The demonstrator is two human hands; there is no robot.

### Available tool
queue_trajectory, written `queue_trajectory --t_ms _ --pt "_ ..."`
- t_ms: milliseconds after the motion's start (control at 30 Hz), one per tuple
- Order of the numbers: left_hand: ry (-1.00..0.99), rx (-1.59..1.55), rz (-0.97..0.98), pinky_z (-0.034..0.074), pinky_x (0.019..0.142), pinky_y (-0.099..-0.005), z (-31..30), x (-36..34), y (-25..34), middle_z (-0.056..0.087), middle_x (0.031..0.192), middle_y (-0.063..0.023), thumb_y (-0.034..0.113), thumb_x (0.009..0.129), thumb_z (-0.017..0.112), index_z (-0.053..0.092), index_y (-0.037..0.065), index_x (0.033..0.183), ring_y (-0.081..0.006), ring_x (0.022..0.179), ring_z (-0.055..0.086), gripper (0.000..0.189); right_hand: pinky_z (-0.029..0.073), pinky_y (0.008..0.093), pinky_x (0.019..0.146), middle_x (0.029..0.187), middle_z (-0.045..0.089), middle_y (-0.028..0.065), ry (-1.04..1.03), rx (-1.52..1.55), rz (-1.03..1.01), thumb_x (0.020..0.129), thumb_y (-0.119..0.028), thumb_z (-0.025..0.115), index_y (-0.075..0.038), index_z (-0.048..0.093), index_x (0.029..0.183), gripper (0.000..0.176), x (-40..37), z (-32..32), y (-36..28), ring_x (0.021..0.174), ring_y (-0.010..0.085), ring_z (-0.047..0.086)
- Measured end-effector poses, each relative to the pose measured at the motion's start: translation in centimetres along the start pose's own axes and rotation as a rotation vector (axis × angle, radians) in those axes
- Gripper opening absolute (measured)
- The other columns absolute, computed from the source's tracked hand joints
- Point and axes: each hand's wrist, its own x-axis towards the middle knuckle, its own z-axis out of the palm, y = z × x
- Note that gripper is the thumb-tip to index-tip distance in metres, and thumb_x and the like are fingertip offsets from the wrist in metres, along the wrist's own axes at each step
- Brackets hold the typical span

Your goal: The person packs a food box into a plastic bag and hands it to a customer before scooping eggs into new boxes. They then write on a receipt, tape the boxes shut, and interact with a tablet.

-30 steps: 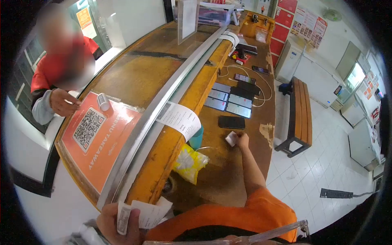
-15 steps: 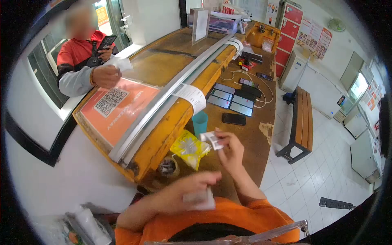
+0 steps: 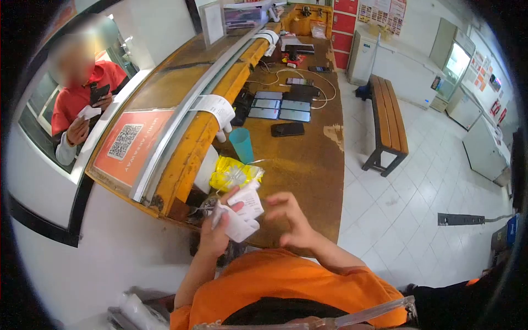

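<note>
My left hand (image 3: 212, 240) is closed on white printed receipts (image 3: 248, 207), which are curled and folded over one another. Just to the right of the paper is my right hand (image 3: 296, 221), its fingers apart and bent, with nothing in it. Beyond the receipts, a yellow plastic packet (image 3: 234, 174) lies on the wooden counter (image 3: 300, 165). A teal cup (image 3: 241, 146) stands behind the packet. Part of a container with utensils (image 3: 202, 209) shows beside my left hand, mostly hidden.
Several phones (image 3: 268, 103) lie in rows on the counter, with a black phone (image 3: 287, 129) nearer. A raised ledge (image 3: 181, 181) runs along the left, with a QR-code sign (image 3: 125, 142). Past it, a person in red (image 3: 104, 77) holds paper and a phone. A bench (image 3: 388, 115) stands right.
The paper in my right hand is gone from it; my left hand now holds receipts up over the counter. The person across the ledge has drawn their hand with paper back.
</note>
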Motion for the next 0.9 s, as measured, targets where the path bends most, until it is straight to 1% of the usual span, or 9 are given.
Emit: queue_trajectory --t_ms 67,133,200,267,367,600,767,833,900 --pt "-0.029 0.202 0.041 0.036 0.097 -0.0351 0.9 -0.1 0.4 0.036 0.137 -0.0154 0.026 0.092 0.047 0.034 -0.004 0.132 -0.0308 0.120 0.042 0.052 0.040 0.0300 0.083 0.108 0.053 0.0085 0.297 0.625 0.441 0.079 -0.016 0.067 -0.004 0.051 0.099 0.029 -0.9 1.5 1.6 0.095 0.0157 0.051" --pt "-0.262 0.704 0.249 0.035 0.098 -0.0327 1.3 0.4 0.0 0.034 0.138 -0.0172 0.011 0.090 0.044 0.039 -0.006 0.129 -0.0286 0.121 0.042 0.042 0.041 0.0243 0.078 0.101 0.055 0.0065 0.226 0.748 0.502 0.081 -0.008 0.064 -0.003 0.044 0.108 0.034 -0.5 0.9 2.2 0.091 0.0106 0.050" --pt "-0.275 0.817 0.244 0.032 0.100 -0.0356 2.6 0.3 0.6 0.024 0.143 -0.0191 0.007 0.090 0.043 0.045 -0.007 0.123 -0.0314 0.129 0.032 0.036 0.041 0.0228 0.073 0.093 0.056 0.0049 0.207 0.799 0.526 0.082 0.001 0.060 -0.004 0.042 0.110 0.034 1.2 0.2 1.2 0.085 0.0086 0.052" --pt "-0.250 1.134 0.518 0.036 0.096 -0.0308 2.7 0.4 0.0 0.017 0.145 -0.0231 -0.008 0.077 0.044 0.043 -0.003 0.127 -0.0310 0.118 0.045 0.050 0.041 0.0212 0.068 0.089 0.056 0.0041 0.217 0.820 0.509 0.079 0.007 0.059 -0.006 0.038 0.115 0.044 2.3 -0.4 1.2 0.081 0.0078 0.053" --pt "-0.188 0.936 0.453 0.039 0.093 -0.0316 2.9 0.2 -0.3 0.007 0.146 -0.0259 -0.012 0.072 0.045 0.045 -0.001 0.126 -0.0332 0.113 0.050 0.055 0.043 0.0221 0.070 0.094 0.055 0.0064 0.184 0.884 0.476 0.078 0.006 0.060 -0.009 0.033 0.123 0.055 4.0 -1.1 1.9 0.082 0.0086 0.053" --pt "-0.100 1.132 0.506 0.041 0.090 -0.0316 3.1 1.1 1.5 0.004 0.146 -0.0255 -0.011 0.074 0.046 0.047 0.001 0.125 -0.0318 0.109 0.052 0.053 0.046 0.0243 0.075 0.096 0.059 0.0128 -0.133 0.857 0.665 0.080 0.005 0.059 -0.009 0.028 0.123 0.054 6.9 -2.1 2.9 0.089 0.0129 0.057" --pt "0.216 0.911 0.495 0.038 0.094 -0.0326 4.0 0.8 -0.2 0.023 0.143 -0.0227 -0.001 0.087 0.043 0.048 -0.005 0.120 -0.0301 0.117 0.047 0.034 0.047 0.0244 0.067 0.088 0.061 0.0083 -0.002 0.827 0.431 0.079 0.004 0.061 -0.007 0.028 0.121 0.055 6.8 -0.7 3.6 0.082 0.0128 0.059" --pt "0.341 0.642 0.512 0.037 0.095 -0.0323 4.4 0.8 -1.0 0.034 0.139 -0.0201 0.003 0.090 0.041 0.047 -0.011 0.114 -0.0305 0.118 0.046 0.029 0.047 0.0241 0.067 0.088 0.061 0.0087 -0.102 0.779 0.491 0.078 0.003 0.063 -0.007 0.029 0.121 0.056 6.3 -1.3 3.5 0.082 0.0122 0.058" --pt "0.397 0.809 0.521 0.037 0.095 -0.0324 4.1 0.0 -1.0 0.033 0.139 -0.0197 0.003 0.090 0.041 0.047 -0.011 0.114 -0.0305 0.118 0.046 0.029 0.046 0.0238 0.067 0.088 0.060 0.0092 -0.199 0.717 0.531 0.077 0.003 0.065 -0.008 0.029 0.121 0.058 6.5 -2.3 3.3 0.082 0.0116 0.058"
